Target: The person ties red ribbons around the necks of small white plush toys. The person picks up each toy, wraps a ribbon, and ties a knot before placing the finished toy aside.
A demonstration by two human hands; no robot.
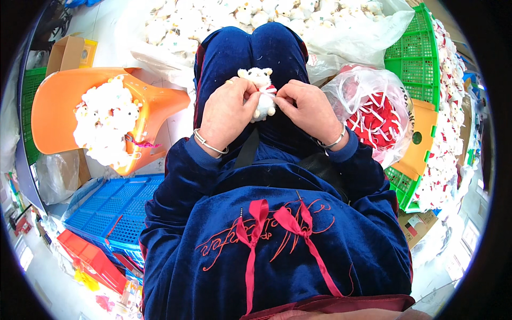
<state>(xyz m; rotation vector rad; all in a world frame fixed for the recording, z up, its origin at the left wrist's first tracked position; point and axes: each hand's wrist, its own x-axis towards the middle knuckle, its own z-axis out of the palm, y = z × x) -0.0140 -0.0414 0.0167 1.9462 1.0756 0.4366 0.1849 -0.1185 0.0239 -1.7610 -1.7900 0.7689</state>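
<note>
A small white plush animal (260, 80) with a red-and-white ribbon at its neck is held upright over my lap. My left hand (226, 113) grips its left side, fingers curled. My right hand (308, 109) pinches at the ribbon on its right side. Both wrists wear thin silver bangles. I sit in dark blue velvet clothes, and two red ribbons (277, 224) lie on my chest.
An orange chair (53, 106) at left holds a heap of white plush toys (106, 120). A clear bag of red-and-white ribbons (376, 114) sits at right beside a green crate (418, 58) full of plush toys. A large plastic bag of more toys (229, 16) lies ahead. Blue crates (114, 213) lie at lower left.
</note>
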